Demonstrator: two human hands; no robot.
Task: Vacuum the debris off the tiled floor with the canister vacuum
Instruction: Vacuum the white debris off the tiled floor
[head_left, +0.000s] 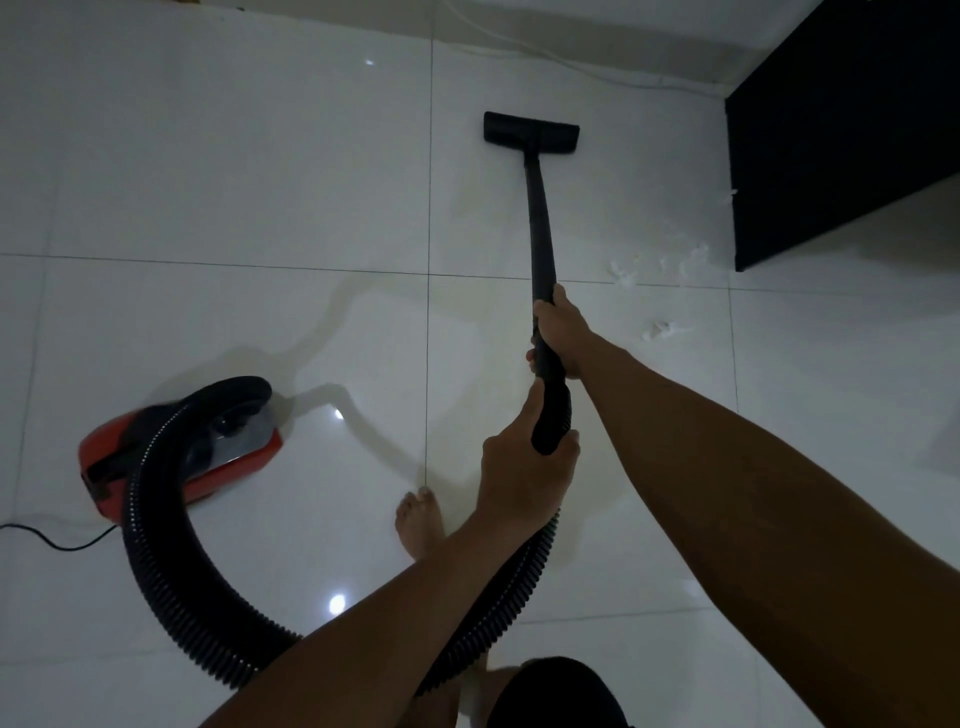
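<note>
Both hands clamp the wand (540, 228): right hand (561, 332) above, left hand (519, 462) at the hose cuff. Floor head (531, 133) sits left of white debris (654, 267), which remains uncollected.

1. Your red canister vacuum (182, 457) sits on the white tiled floor (234, 182) at left; its black ribbed hose (171, 587) loops toward you.
2. Your black wand (540, 223) slants forward; its floor head (531, 133) lies flat.
3. White debris (660, 265) lies scattered right of the wand.

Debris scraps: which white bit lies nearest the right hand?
The small scrap alone on the tile just right of the right hand; the other scraps cluster farther off beside the black cabinet.
</note>
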